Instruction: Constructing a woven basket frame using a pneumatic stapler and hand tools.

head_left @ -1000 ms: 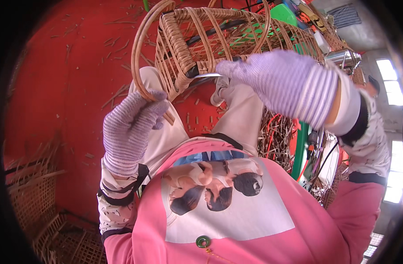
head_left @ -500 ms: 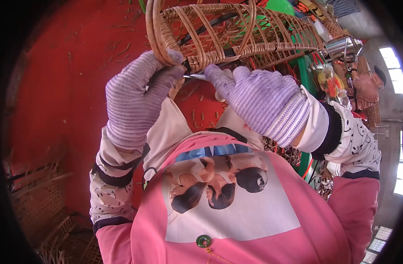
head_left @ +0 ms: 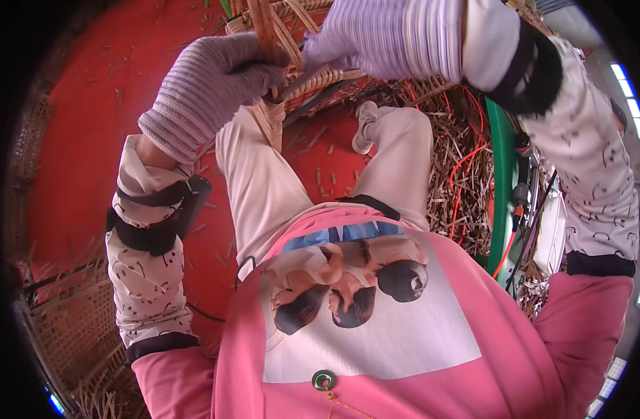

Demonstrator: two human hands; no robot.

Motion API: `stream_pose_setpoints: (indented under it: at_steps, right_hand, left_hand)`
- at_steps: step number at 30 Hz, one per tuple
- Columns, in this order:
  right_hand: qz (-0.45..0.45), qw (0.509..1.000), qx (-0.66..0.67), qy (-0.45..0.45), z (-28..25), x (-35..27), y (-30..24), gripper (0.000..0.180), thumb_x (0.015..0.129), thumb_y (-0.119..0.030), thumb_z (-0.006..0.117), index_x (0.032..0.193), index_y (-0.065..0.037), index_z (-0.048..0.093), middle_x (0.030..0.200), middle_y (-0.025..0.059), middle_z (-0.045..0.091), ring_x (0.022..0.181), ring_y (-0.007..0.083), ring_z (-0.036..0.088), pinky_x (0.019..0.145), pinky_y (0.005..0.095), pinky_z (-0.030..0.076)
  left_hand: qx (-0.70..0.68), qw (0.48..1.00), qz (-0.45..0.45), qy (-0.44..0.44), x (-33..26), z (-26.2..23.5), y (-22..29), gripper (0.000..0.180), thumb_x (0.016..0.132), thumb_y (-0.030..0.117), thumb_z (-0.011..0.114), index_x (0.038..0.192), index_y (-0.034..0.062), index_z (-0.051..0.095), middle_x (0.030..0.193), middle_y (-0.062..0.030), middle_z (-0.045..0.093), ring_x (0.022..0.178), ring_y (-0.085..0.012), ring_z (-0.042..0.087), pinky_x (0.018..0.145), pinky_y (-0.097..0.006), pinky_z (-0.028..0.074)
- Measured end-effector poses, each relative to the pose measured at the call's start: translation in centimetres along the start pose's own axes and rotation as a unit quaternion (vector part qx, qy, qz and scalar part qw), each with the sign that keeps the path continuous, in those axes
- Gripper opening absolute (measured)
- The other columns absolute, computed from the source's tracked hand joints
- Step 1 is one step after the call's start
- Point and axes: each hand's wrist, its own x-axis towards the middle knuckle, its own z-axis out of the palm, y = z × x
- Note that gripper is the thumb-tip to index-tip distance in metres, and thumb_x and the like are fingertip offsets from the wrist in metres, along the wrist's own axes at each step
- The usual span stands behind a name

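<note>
A brown woven rattan frame [head_left: 318, 82] is at the top, above my knees, with thick bent canes at its left end. My left hand [head_left: 208, 87], in a lilac striped knitted glove, is closed around these canes [head_left: 262, 28]. My right hand [head_left: 397, 38], gloved alike, is close beside it, over the frame's near end, and hides much of the weave. Its fingers are closed around a slim grey metal tool [head_left: 300, 82], mostly hidden and blurred, which points toward my left fingertips. A flat tan strip [head_left: 270, 122] hangs below the left hand.
Red flooring [head_left: 96, 126] carries scattered cane scraps. On the right, a heap of cane offcuts [head_left: 467, 188] with orange cords lies inside a green rim [head_left: 503, 181]. Woven cane panels [head_left: 68, 328] stand at lower left. My legs [head_left: 397, 150] are below the work.
My right hand has moved up and its forearm has swung higher. My left hand has shifted slightly left and up. The rattan frame has turned and moved up, partly out of view.
</note>
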Motion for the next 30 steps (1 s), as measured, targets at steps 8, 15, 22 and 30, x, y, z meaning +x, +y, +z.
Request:
stream_pose_setpoints:
  at_steps: [8, 15, 22, 30]
  right_hand:
    - [0.001, 0.984, 0.178, 0.019, 0.6, 0.5, 2.3, 0.021, 0.076, -0.018, 0.055, 0.092, -0.006, 0.064, 0.08, 0.012, 0.064, 0.074, 0.0236, 0.061, 0.067, 0.0329, 0.047]
    - [0.019, 0.956, -0.099, 0.277, 5.5, -3.4, 0.3, 0.021, 0.077, -0.014, 0.051, 0.098, -0.009, 0.056, 0.079, 0.0118, 0.062, 0.074, 0.0286, 0.061, 0.065, 0.0361, 0.05]
    - [0.029, 0.707, 0.706, 0.028, 15.3, -6.1, -5.9, 0.023, 0.076, -0.004, 0.056, 0.098, 0.0, 0.056, 0.083, 0.0105, 0.06, 0.065, 0.0206, 0.059, 0.058, 0.027, 0.05]
    - [0.126, 0.712, 0.687, 0.074, 10.7, -3.0, -6.3, 0.021, 0.078, -0.012, 0.047, 0.093, 0.003, 0.052, 0.068, 0.0082, 0.057, 0.042, 0.0139, 0.054, 0.037, 0.0241, 0.044]
  left_hand:
    - [0.115, 0.99, -0.033, -0.074, 1.3, -0.3, 2.2, 0.02, 0.078, 0.002, 0.055, 0.097, -0.0009, 0.061, 0.073, -0.0039, 0.061, 0.065, -0.0087, 0.055, 0.061, -0.022, 0.046]
    - [0.137, 0.987, 0.014, -0.081, 0.5, 0.0, 1.1, 0.019, 0.077, 0.004, 0.057, 0.094, -0.0022, 0.062, 0.076, -0.008, 0.063, 0.07, -0.013, 0.059, 0.067, -0.026, 0.048]
    - [0.269, 0.96, 0.067, -0.049, 1.8, 0.1, -0.2, 0.017, 0.078, 0.011, 0.057, 0.089, -0.0013, 0.058, 0.079, -0.0119, 0.061, 0.074, -0.0223, 0.059, 0.068, -0.03, 0.046]
    - [0.334, 0.93, 0.154, 0.027, 2.3, -1.4, -1.8, 0.024, 0.078, 0.023, 0.058, 0.085, 0.0, 0.058, 0.079, -0.0168, 0.058, 0.076, -0.0352, 0.056, 0.067, -0.038, 0.046]
